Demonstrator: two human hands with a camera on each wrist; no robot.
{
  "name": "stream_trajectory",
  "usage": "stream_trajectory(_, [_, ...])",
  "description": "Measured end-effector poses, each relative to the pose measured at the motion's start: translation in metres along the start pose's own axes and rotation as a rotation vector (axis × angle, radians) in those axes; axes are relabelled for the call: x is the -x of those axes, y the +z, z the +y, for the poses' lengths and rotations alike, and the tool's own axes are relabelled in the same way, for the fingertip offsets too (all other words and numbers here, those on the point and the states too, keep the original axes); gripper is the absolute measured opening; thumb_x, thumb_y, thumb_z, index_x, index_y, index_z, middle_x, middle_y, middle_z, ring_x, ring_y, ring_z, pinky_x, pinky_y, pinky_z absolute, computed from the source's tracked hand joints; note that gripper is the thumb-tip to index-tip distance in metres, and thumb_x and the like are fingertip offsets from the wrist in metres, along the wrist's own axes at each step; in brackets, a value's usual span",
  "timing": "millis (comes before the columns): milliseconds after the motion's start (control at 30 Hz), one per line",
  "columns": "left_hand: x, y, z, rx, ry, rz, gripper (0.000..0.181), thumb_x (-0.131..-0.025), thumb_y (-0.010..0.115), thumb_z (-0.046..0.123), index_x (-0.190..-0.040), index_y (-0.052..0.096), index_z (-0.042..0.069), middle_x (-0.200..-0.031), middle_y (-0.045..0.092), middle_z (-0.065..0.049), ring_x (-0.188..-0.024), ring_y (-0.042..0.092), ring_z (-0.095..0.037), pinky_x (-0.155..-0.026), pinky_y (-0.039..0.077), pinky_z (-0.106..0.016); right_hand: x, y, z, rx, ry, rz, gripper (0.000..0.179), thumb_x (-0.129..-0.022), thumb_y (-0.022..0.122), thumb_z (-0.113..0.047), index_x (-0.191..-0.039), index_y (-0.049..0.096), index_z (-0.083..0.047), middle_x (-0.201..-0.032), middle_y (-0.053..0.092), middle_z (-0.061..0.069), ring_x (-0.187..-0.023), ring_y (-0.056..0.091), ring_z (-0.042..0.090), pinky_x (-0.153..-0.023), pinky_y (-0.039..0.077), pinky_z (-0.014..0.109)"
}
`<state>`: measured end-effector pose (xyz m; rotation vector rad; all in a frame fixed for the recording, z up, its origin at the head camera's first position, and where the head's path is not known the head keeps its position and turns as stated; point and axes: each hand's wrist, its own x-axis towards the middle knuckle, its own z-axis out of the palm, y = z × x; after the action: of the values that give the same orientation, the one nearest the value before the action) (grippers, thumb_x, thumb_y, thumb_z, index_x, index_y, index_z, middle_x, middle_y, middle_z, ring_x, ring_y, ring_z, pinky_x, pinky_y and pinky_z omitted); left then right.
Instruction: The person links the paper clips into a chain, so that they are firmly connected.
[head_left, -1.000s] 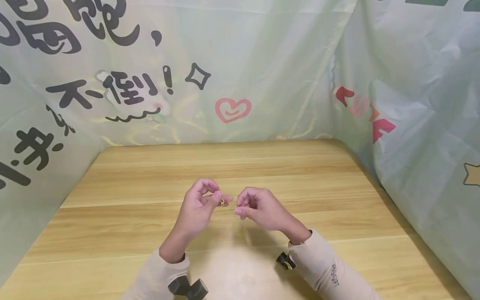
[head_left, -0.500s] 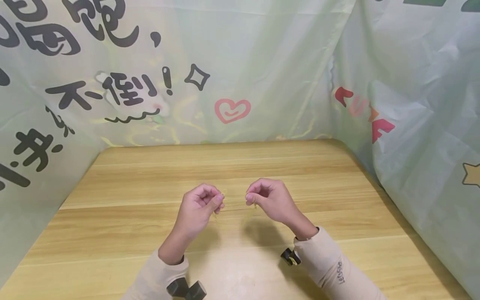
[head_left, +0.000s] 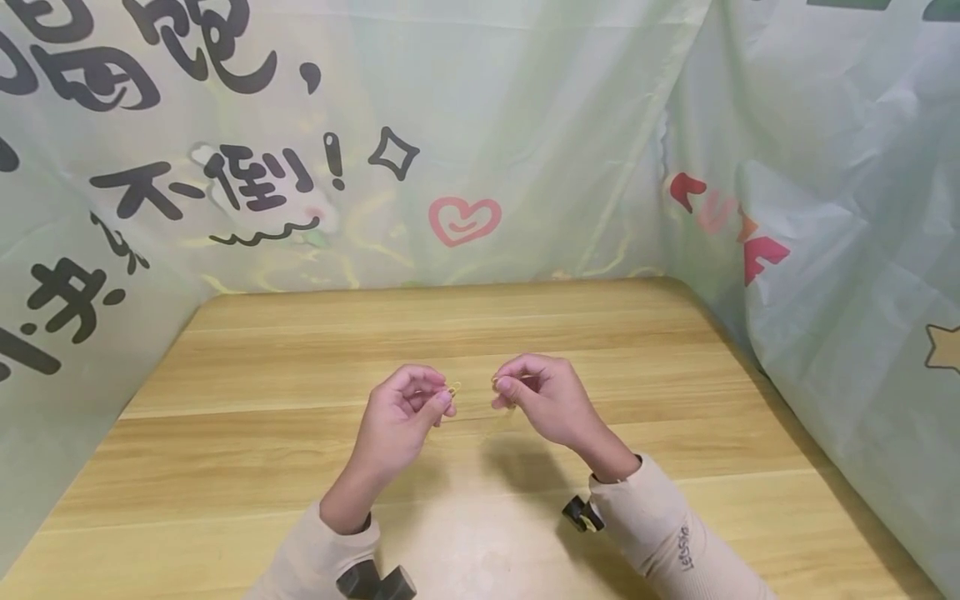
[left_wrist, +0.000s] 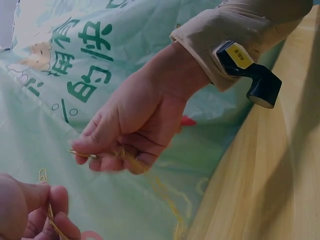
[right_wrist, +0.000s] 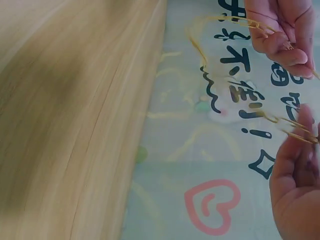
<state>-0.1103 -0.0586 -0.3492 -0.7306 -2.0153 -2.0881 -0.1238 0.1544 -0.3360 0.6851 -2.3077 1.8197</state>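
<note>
Above the table, near the middle of the head view, my left hand (head_left: 397, 421) pinches a gold paper clip (left_wrist: 43, 175) between thumb and fingertips, its looped end sticking out. From that hand a chain of linked gold clips (right_wrist: 197, 45) hangs in the right wrist view. Opposite it, my right hand (head_left: 551, 404) pinches another gold paper clip (left_wrist: 77, 153). A second string of clips (left_wrist: 167, 197) dangles from the right hand, blurred in the left wrist view. A small gap separates the two hands, and their fingers cover parts of the clips.
Below the hands lies a wood-grain table (head_left: 300, 350). Printed pale green cloth (head_left: 555, 142) hangs along its back and sides. Black wrist devices (head_left: 375, 579) are worn at both beige sleeves (head_left: 660, 517).
The hands, close together a second ago, have drawn apart, the right hand moving right and slightly up. The left hand's clip now sticks out further from its fingertips.
</note>
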Motion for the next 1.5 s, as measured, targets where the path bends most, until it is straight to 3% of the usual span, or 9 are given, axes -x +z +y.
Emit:
stream_trajectory(100, [0.0, 0.001, -0.001, -0.055, 0.016, 0.0, 0.009, -0.089, 0.061, -0.009, -0.097, 0.057, -0.011, -0.081, 0.061, -0.019, -0.069, 0.062, -0.011, -0.058, 0.05, -0.023, 0.0, 0.0, -0.002, 0.018, -0.009, -0.002, 0.005, -0.087, 0.066, 0.006, -0.091, 0.068, 0.008, -0.081, 0.067, 0.016, -0.063, 0.067, 0.014, -0.058, 0.055, 0.031])
stream_trajectory(367, [0.001, 0.003, 0.002, -0.12, 0.021, 0.003, 0.006, -0.089, 0.063, -0.007, -0.095, 0.065, -0.008, -0.08, 0.066, -0.015, -0.071, 0.062, -0.013, -0.059, 0.05, -0.023, 0.002, 0.003, -0.005, 0.022, -0.03, -0.031, 0.012, -0.088, 0.065, 0.006, -0.099, 0.068, 0.01, -0.087, 0.071, 0.015, -0.076, 0.071, 0.02, -0.065, 0.055, 0.028])
stream_trajectory(633, [0.001, 0.002, 0.004, -0.115, 0.008, -0.044, 0.009, -0.089, 0.061, -0.011, -0.097, 0.06, -0.007, -0.086, 0.067, -0.017, -0.078, 0.067, -0.012, -0.062, 0.055, -0.03, -0.002, 0.006, -0.005, 0.041, -0.115, 0.026, 0.008, -0.086, 0.067, 0.007, -0.094, 0.068, 0.008, -0.09, 0.069, 0.017, -0.078, 0.071, 0.018, -0.071, 0.057, 0.032])
stream_trajectory(733, [0.001, 0.002, 0.006, -0.102, -0.012, -0.073, 0.012, -0.089, 0.061, -0.012, -0.096, 0.054, -0.005, -0.088, 0.064, -0.012, -0.077, 0.068, -0.014, -0.061, 0.055, -0.03, -0.005, 0.008, -0.003, 0.047, -0.133, 0.026, 0.003, -0.087, 0.066, 0.008, -0.089, 0.066, 0.006, -0.086, 0.068, 0.016, -0.075, 0.069, 0.016, -0.065, 0.056, 0.029])
stream_trajectory(933, [0.001, 0.002, 0.008, -0.135, -0.033, -0.09, 0.02, -0.089, 0.062, -0.01, -0.099, 0.047, -0.001, -0.088, 0.062, -0.013, -0.075, 0.07, -0.025, -0.063, 0.054, -0.03, -0.009, 0.014, 0.002, 0.039, -0.19, 0.013, 0.006, -0.084, 0.067, 0.011, -0.085, 0.066, 0.006, -0.077, 0.068, 0.013, -0.062, 0.059, 0.009, -0.051, 0.045, 0.023])
stream_trajectory(1067, [0.0, 0.001, 0.008, -0.144, -0.1, -0.085, 0.023, -0.089, 0.063, -0.008, -0.102, 0.045, 0.0, -0.088, 0.064, -0.015, -0.073, 0.068, -0.025, -0.067, 0.054, -0.03, -0.01, 0.016, 0.002, 0.032, -0.207, 0.007, 0.007, -0.081, 0.07, 0.011, -0.085, 0.068, 0.005, -0.076, 0.068, 0.013, -0.06, 0.057, 0.007, -0.049, 0.044, 0.023])
stream_trajectory(1267, [-0.002, 0.0, 0.01, -0.081, -0.231, -0.086, 0.023, -0.092, 0.062, -0.005, -0.105, 0.043, -0.001, -0.092, 0.065, -0.019, -0.079, 0.07, -0.024, -0.065, 0.053, -0.028, -0.01, 0.017, 0.002, 0.02, -0.199, -0.026, 0.007, -0.082, 0.07, 0.01, -0.086, 0.067, 0.004, -0.079, 0.069, 0.013, -0.064, 0.061, 0.008, -0.053, 0.047, 0.024])
stream_trajectory(1400, [-0.003, 0.0, 0.011, -0.04, -0.275, -0.078, 0.026, -0.092, 0.061, -0.005, -0.104, 0.038, -0.001, -0.092, 0.065, -0.019, -0.08, 0.07, -0.024, -0.067, 0.055, -0.034, -0.01, 0.017, 0.003, 0.018, -0.221, -0.041, 0.008, -0.082, 0.068, 0.012, -0.086, 0.067, 0.005, -0.08, 0.069, 0.013, -0.065, 0.062, 0.012, -0.054, 0.049, 0.025])
stream_trajectory(1500, [-0.004, 0.001, 0.013, -0.017, -0.296, -0.053, 0.03, -0.091, 0.061, -0.006, -0.101, 0.034, 0.002, -0.09, 0.066, -0.018, -0.077, 0.07, -0.024, -0.066, 0.054, -0.031, -0.01, 0.018, 0.004, 0.038, -0.267, -0.035, 0.012, -0.08, 0.069, 0.015, -0.083, 0.068, 0.004, -0.079, 0.07, 0.011, -0.064, 0.062, 0.014, -0.053, 0.05, 0.025])
